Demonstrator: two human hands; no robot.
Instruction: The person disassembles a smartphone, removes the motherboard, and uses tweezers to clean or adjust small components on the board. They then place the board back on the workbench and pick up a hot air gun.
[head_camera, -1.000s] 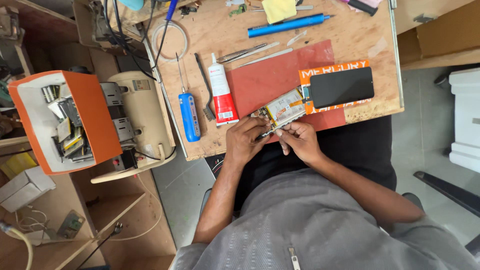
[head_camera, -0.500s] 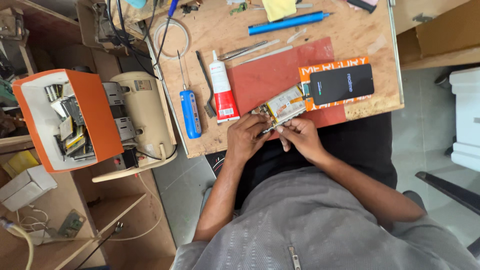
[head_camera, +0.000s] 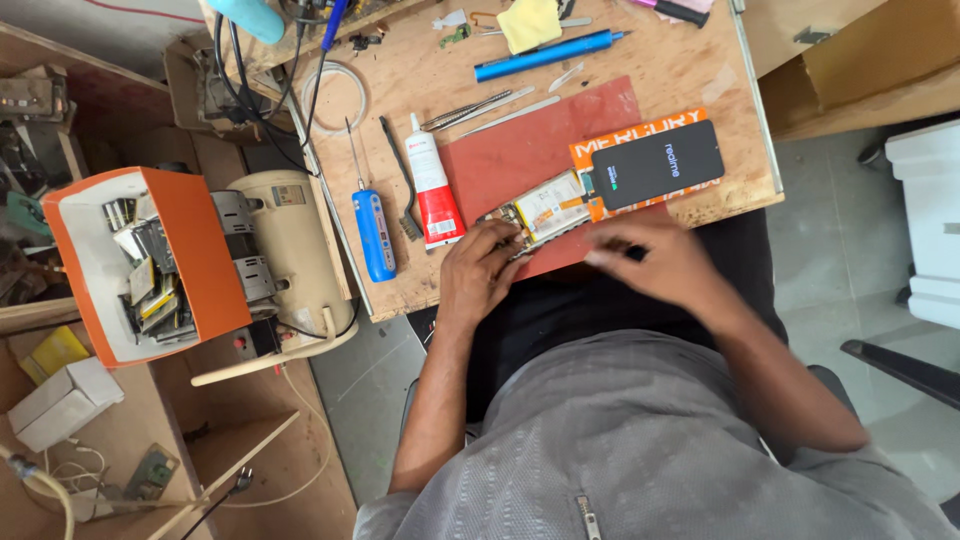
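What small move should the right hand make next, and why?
Probably bring the right hand back to the opened phone. The left hand steadies it on the red mat, while the blurred right hand is off it.

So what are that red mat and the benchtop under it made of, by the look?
The red mat looks like matte rubber or silicone: flat, thin, no shine, though that is a guess. The benchtop looks like bare plywood or board: pale, unpainted, with faint grain and scuffs, and a raw edge along the front.
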